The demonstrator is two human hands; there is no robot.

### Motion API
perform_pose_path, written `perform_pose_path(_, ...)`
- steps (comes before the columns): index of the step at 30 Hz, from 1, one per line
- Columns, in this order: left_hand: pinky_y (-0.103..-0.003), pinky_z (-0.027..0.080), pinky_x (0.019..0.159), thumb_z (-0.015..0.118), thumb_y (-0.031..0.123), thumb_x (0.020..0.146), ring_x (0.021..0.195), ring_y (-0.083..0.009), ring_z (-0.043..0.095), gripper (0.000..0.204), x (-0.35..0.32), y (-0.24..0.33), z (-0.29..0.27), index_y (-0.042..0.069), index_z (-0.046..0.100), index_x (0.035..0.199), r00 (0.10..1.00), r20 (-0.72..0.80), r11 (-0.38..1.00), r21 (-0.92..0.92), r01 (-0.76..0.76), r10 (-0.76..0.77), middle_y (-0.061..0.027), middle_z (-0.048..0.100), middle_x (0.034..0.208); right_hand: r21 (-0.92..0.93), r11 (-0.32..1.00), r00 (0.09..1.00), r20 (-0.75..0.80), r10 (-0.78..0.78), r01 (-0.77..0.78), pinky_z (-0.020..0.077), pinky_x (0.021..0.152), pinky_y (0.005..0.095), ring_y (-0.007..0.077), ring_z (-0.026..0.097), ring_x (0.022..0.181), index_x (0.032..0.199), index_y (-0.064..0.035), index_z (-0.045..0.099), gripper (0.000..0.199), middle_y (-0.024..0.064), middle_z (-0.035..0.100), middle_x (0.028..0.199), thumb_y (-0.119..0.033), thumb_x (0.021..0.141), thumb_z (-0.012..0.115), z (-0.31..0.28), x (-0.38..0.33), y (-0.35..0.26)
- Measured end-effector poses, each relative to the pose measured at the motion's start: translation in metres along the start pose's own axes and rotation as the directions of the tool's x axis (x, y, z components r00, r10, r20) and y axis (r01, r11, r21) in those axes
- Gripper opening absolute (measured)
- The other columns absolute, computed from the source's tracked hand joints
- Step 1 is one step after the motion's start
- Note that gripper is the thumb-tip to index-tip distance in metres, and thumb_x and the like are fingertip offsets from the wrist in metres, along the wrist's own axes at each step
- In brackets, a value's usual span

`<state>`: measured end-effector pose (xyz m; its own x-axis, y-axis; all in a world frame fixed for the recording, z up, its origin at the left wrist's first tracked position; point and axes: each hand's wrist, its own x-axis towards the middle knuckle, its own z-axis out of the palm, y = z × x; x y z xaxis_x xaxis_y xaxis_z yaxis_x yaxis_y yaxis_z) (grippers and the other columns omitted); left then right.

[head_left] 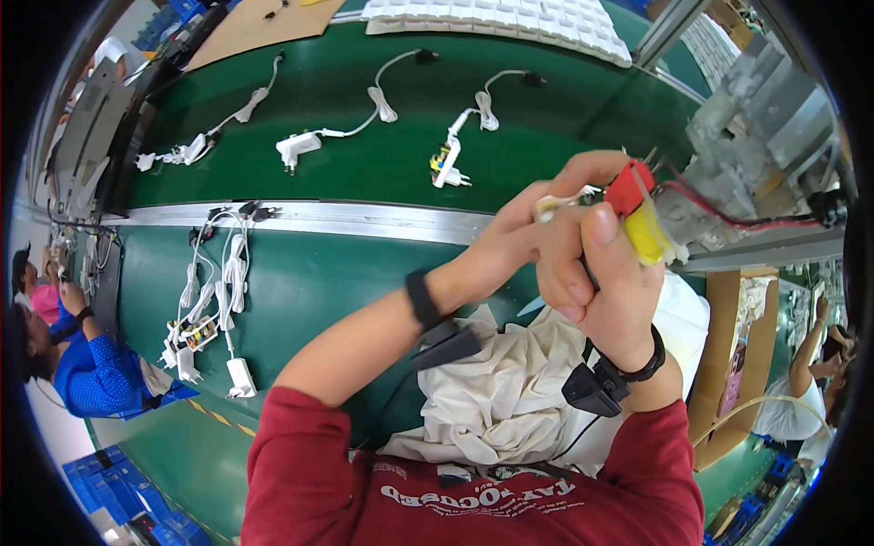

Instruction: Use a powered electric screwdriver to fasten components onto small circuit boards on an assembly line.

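My left hand (521, 218) reaches up and to the right, its fingers closed around a small white piece (548, 207) with a shiny metal end. Pressed close beside it is my right hand (605, 273), with fingers curled in and the thumb upright. What sits inside the right fingers is hidden. Just beyond the fingertips are a red block (628, 188) and a yellow part (645, 237) on a grey fixture (701, 196) with red and black wires. The white piece's far end points toward the red block.
Three white plug chargers with bundled cables, including an opened one (446, 168), lie on the green belt beyond a metal rail (364, 218). Several more chargers (202, 332) lie at left on the near bench. Crumpled cream cloth (501, 387) covers my lap; a cardboard box (737, 364) stands right.
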<state>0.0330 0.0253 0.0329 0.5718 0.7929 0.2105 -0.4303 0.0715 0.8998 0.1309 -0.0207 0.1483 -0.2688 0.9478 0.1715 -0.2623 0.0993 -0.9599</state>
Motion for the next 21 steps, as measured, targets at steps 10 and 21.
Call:
perform_pose_path(10, -0.037, 0.045, 0.083, 0.059, 0.013, 0.08, 0.098, -0.0347, 0.054, 0.024, 0.052, 0.05, 0.011, 0.002, 0.056, 0.101, 0.994, 0.113, 0.665, 0.741, -0.093, 0.014, -0.0153, 0.057, 0.107, 0.0, 0.999, 0.998, -0.045, 0.04, -0.04, 0.0235, 0.035, 0.02, 0.0044, 0.027, 0.036, 0.104, -0.0028, 0.043, 0.025, -0.003, 0.032, 0.049, -0.027, 0.096, 0.044, -0.009, 0.0, -0.018)
perform_pose_path(21, -0.033, 0.048, 0.079, 0.066, 0.021, 0.082, 0.095, -0.0284, 0.058, 0.039, -0.002, 0.037, -0.084, -0.002, 0.049, 0.109, 0.957, -0.026, 0.123, 0.992, -0.01, 0.288, -0.015, 0.059, 0.104, -0.01, 1.0, 0.997, -0.07, 0.018, -0.019, 0.0233, 0.035, 0.0199, 0.0039, 0.027, 0.036, 0.102, -0.0035, 0.045, 0.023, -0.0028, 0.033, 0.049, -0.025, 0.096, 0.043, -0.008, 0.0, -0.011)
